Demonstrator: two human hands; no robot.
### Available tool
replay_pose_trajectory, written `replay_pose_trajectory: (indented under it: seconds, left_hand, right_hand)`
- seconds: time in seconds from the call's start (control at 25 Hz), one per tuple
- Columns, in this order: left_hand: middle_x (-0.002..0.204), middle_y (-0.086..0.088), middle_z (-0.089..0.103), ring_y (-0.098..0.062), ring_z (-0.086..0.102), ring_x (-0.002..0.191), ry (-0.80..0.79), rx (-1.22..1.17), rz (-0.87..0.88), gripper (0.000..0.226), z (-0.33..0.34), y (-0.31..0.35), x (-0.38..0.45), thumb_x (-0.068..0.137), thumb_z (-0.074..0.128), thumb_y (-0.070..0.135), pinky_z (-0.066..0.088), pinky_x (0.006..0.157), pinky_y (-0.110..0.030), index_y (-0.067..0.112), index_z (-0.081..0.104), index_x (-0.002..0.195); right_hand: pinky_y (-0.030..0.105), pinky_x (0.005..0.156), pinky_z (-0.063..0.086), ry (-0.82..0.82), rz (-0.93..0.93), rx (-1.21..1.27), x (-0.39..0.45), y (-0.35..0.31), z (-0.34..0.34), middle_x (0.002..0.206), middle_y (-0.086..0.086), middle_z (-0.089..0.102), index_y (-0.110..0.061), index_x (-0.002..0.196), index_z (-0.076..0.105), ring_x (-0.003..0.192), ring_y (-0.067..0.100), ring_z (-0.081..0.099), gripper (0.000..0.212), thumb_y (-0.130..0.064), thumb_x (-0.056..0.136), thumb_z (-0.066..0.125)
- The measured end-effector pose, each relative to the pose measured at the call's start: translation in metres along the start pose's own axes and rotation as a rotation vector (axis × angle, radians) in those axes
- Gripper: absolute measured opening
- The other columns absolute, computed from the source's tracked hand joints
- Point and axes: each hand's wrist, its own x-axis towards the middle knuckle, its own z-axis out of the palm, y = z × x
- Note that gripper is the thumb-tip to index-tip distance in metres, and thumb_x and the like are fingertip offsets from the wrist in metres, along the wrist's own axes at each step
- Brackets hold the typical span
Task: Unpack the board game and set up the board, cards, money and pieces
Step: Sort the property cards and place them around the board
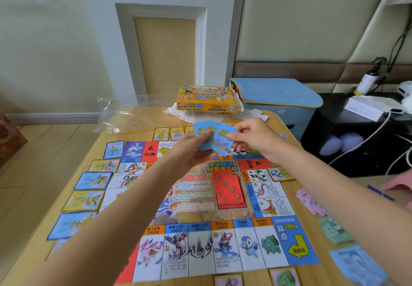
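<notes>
Above board [200,207], hands [219,143] fanning blue cards [214,138]

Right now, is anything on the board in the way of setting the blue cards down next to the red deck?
Nothing visible blocks it. Both hands hold the blue cards above the board's far side. The centre area left of the red deck is bare printed board, with no cards or pieces on it.

Beyond the wooden table [281,122] — a blue storage bin [278,100], bottle [366,82], white cables [376,134].
</notes>
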Motion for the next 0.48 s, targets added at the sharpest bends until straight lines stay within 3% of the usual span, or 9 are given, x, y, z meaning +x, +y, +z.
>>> replay_pose_trajectory:
  seconds: [0.08, 0.16, 0.28, 0.4, 0.48]
  left_hand:
    - [0.082, -0.011, 0.067, -0.015, 0.069, 0.061, 0.016, -0.037, -0.034, 0.016, -0.004, 0.0, -0.012, 0.095, 0.052, 0.018, 0.056, 0.052, -0.019, 0.003, 0.057, 0.094]
    - [0.08, -0.012, 0.069, -0.017, 0.07, 0.063, 0.011, -0.045, -0.067, 0.016, -0.009, 0.001, -0.025, 0.096, 0.05, 0.016, 0.056, 0.052, -0.02, 0.002, 0.056, 0.096]
    - [0.083, -0.013, 0.07, -0.019, 0.069, 0.075, -0.042, -0.04, -0.082, 0.018, -0.012, 0.003, -0.041, 0.097, 0.047, 0.016, 0.057, 0.057, -0.021, 0.002, 0.058, 0.097]
    - [0.073, -0.008, 0.07, -0.012, 0.067, 0.061, -0.049, -0.024, -0.062, 0.021, -0.013, 0.002, -0.056, 0.099, 0.044, 0.017, 0.056, 0.055, -0.018, 0.003, 0.06, 0.098]
    - [0.072, -0.008, 0.069, -0.013, 0.067, 0.057, -0.049, -0.066, -0.065, 0.021, -0.014, 0.001, -0.064, 0.098, 0.046, 0.02, 0.056, 0.055, -0.02, 0.005, 0.061, 0.097]
  right_hand:
    - [0.014, 0.054, 0.05, 0.143, -0.078, 0.023, -0.009, -0.003, -0.003, 0.076, 0.014, 0.062, 0.003, 0.097, 0.066, 0.054, 0.011, 0.057, 0.013, -0.005, 0.089, 0.059]
    - [0.01, 0.067, 0.049, 0.329, -0.325, -0.168, -0.022, -0.003, -0.002, 0.088, 0.009, 0.066, -0.002, 0.105, 0.068, 0.066, 0.009, 0.059, 0.019, -0.005, 0.088, 0.06]
    - [0.01, 0.083, 0.043, 0.209, -0.686, -0.555, -0.048, 0.009, 0.016, 0.108, 0.008, 0.064, -0.008, 0.104, 0.072, 0.09, 0.009, 0.057, 0.025, 0.002, 0.084, 0.061]
    - [0.021, 0.086, 0.045, 0.103, -0.8, -0.684, -0.062, 0.022, 0.024, 0.111, 0.014, 0.061, -0.009, 0.109, 0.07, 0.092, 0.017, 0.059, 0.033, 0.005, 0.081, 0.06]
    - [0.016, 0.087, 0.041, 0.105, -0.843, -0.73, -0.067, 0.022, 0.021, 0.112, 0.013, 0.06, -0.011, 0.11, 0.07, 0.092, 0.01, 0.054, 0.035, 0.005, 0.08, 0.061]
